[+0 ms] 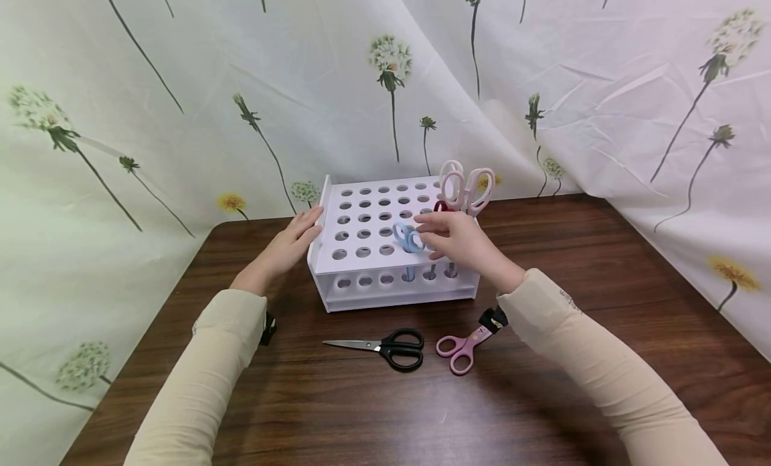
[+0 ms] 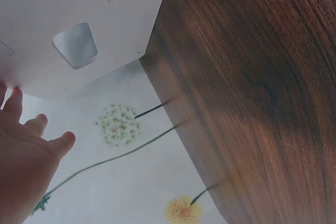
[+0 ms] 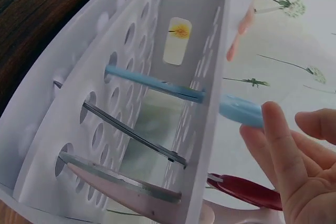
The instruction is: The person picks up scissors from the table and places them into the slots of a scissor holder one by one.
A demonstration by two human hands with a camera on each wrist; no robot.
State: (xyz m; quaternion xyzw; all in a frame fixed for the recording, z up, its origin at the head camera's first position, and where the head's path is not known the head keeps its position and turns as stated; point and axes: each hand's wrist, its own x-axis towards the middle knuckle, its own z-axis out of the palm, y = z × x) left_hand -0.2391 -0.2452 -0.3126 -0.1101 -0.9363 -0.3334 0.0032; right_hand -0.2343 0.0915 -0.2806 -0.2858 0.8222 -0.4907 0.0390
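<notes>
A white rack (image 1: 375,241) with rows of round holes stands on the table. My left hand (image 1: 290,244) rests its straight fingers against the rack's left side; the left wrist view shows its fingertips at the side panel (image 2: 37,40). Light blue scissors (image 1: 409,239) stand handles up in a front hole, their blades (image 3: 152,83) passing through both tiers. My right hand (image 1: 460,243) is beside the blue handles, fingers loosely bent, the thumb apart from them. Dark red scissors (image 3: 244,190) and pale pink scissors (image 1: 480,193) stand in neighbouring holes.
In front of the rack, black-handled scissors (image 1: 400,349) lie with blades pointing left. Pink scissors (image 1: 462,352) lie to their right, partly hidden by the right wrist's strap. Behind the brown table (image 1: 289,412) hangs a flowered white cloth (image 1: 337,84).
</notes>
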